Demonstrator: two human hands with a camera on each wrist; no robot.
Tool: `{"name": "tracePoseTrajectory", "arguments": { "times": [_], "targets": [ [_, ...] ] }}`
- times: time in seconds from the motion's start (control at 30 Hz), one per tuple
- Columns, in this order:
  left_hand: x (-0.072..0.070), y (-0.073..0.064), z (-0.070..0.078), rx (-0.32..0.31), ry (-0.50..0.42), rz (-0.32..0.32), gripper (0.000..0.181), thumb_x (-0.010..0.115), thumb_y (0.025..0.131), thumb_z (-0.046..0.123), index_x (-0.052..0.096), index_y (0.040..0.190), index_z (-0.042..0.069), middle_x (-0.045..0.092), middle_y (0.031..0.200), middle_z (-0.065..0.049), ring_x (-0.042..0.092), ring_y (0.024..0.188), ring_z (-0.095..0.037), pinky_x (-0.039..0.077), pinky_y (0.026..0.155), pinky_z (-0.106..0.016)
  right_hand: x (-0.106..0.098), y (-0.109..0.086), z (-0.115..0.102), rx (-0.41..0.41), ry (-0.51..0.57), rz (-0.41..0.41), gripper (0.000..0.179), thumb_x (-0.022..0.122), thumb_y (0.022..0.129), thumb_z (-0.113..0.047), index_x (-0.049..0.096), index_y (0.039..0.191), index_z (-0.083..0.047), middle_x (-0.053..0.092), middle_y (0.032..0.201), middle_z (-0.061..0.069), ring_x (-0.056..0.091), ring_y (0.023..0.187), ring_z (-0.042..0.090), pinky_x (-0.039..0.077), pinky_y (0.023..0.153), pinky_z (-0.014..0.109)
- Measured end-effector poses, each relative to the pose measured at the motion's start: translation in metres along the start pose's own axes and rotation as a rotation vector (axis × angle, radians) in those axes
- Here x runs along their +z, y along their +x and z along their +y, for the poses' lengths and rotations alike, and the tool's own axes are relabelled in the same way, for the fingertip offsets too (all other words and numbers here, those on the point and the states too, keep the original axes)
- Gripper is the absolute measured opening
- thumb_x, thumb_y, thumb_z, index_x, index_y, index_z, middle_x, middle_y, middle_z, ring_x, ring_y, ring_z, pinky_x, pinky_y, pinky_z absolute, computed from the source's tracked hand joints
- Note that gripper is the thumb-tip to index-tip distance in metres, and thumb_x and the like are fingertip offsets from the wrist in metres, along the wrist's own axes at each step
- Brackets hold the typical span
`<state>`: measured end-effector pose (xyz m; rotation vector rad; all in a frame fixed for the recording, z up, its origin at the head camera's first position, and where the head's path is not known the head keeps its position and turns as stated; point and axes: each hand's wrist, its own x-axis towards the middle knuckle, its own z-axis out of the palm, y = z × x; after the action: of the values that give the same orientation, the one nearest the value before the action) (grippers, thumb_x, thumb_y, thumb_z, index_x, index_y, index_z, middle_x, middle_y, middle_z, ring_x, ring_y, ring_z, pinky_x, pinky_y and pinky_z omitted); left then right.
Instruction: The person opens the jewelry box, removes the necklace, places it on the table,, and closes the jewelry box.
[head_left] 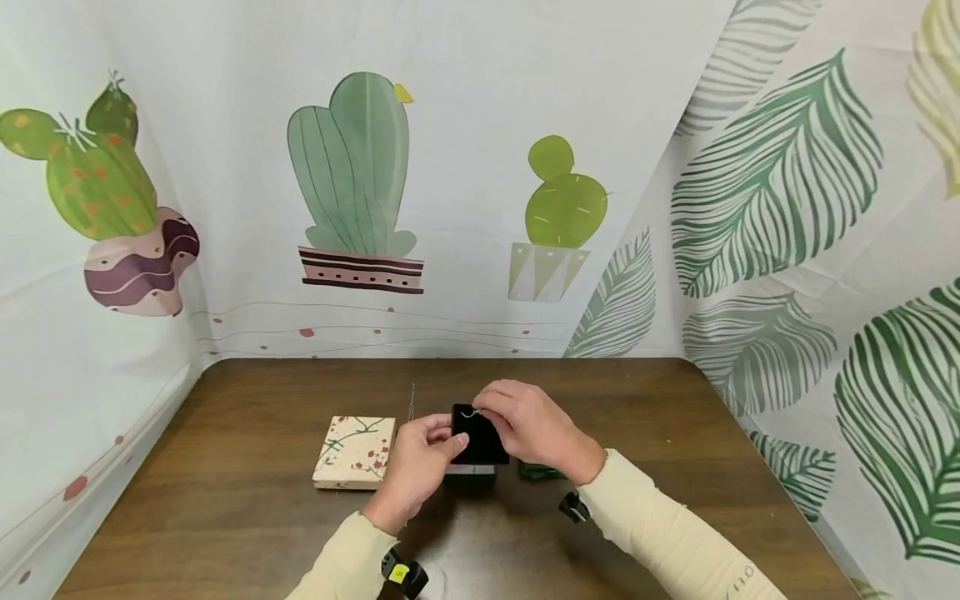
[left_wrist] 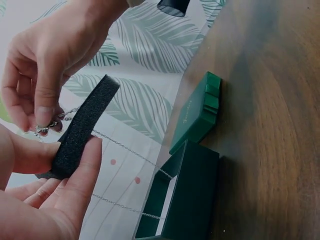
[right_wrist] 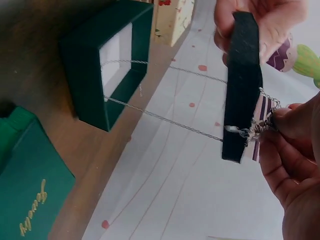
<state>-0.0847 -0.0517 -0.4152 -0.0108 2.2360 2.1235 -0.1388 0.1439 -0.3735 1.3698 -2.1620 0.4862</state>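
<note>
A thin black foam pad (head_left: 481,444) is held on edge by my left hand (head_left: 420,458), thumb on one face and fingers on the other. My right hand (head_left: 534,423) pinches the bunched part of a silver necklace (right_wrist: 256,130) at the pad's upper edge, between thumb and fingertips. Two strands of its chain (left_wrist: 131,150) run from the pad down into an open dark green jewelry box (left_wrist: 196,192) below. White lining shows inside that box. The right fingers hide part of the bunched silver piece.
The green lid (right_wrist: 35,185) with gold lettering and a bow lies right of the box. A cream floral box (head_left: 355,452) sits to the left of my left hand. Behind that hand, another thin chain (head_left: 412,400) lies on the wooden table (head_left: 262,467). Printed cloth hangs behind.
</note>
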Motion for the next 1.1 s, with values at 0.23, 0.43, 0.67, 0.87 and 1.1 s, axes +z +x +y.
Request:
{"name": "tracePoseTrajectory", "arguments": {
  "times": [0.23, 0.43, 0.67, 0.87, 1.1],
  "targets": [
    [-0.001, -0.002, 0.001, -0.006, -0.004, -0.009, 0.033, 0.067, 0.099, 0.006, 0.066, 0.128, -0.008, 0.076, 0.105, -0.020, 0.076, 0.092, -0.023, 0.064, 0.076, -0.033, -0.005, 0.007, 0.005, 0.018, 0.072, 0.019, 0.014, 0.073, 0.091, 0.005, 0.075, 0.095, -0.008, 0.074, 0.096, 0.001, 0.072, 0.089, 0.013, 0.061, 0.080, 0.026],
    [-0.001, -0.004, 0.003, 0.002, 0.040, 0.000, 0.036, 0.070, 0.097, 0.009, 0.066, 0.128, -0.009, 0.077, 0.104, -0.019, 0.075, 0.094, -0.022, 0.063, 0.077, -0.035, -0.006, 0.011, 0.011, 0.043, 0.096, 0.012, 0.015, 0.076, 0.089, 0.006, 0.075, 0.092, -0.009, 0.075, 0.092, 0.000, 0.072, 0.084, 0.012, 0.061, 0.075, 0.024],
    [0.000, -0.003, 0.003, -0.016, 0.077, -0.017, 0.036, 0.070, 0.097, 0.009, 0.066, 0.128, -0.009, 0.076, 0.105, -0.018, 0.073, 0.094, -0.020, 0.063, 0.076, -0.034, -0.008, 0.012, 0.014, 0.068, 0.104, -0.004, 0.014, 0.076, 0.089, 0.006, 0.076, 0.091, -0.008, 0.076, 0.092, 0.001, 0.073, 0.084, 0.012, 0.061, 0.074, 0.024],
    [0.000, -0.002, 0.000, -0.023, 0.086, -0.039, 0.044, 0.070, 0.097, 0.008, 0.060, 0.133, -0.015, 0.072, 0.114, -0.026, 0.074, 0.103, -0.028, 0.065, 0.079, -0.038, -0.011, 0.015, 0.016, 0.083, 0.121, 0.007, 0.015, 0.076, 0.089, 0.005, 0.075, 0.092, -0.010, 0.077, 0.092, 0.001, 0.071, 0.082, 0.011, 0.060, 0.074, 0.024],
    [0.001, -0.003, -0.002, -0.022, 0.096, -0.042, 0.045, 0.069, 0.097, 0.008, 0.058, 0.134, -0.016, 0.071, 0.117, -0.029, 0.074, 0.105, -0.029, 0.065, 0.079, -0.037, -0.014, 0.019, 0.020, 0.084, 0.100, 0.018, 0.015, 0.075, 0.090, 0.004, 0.075, 0.091, -0.010, 0.077, 0.091, 0.002, 0.070, 0.078, 0.011, 0.060, 0.073, 0.025]
  ]
}}
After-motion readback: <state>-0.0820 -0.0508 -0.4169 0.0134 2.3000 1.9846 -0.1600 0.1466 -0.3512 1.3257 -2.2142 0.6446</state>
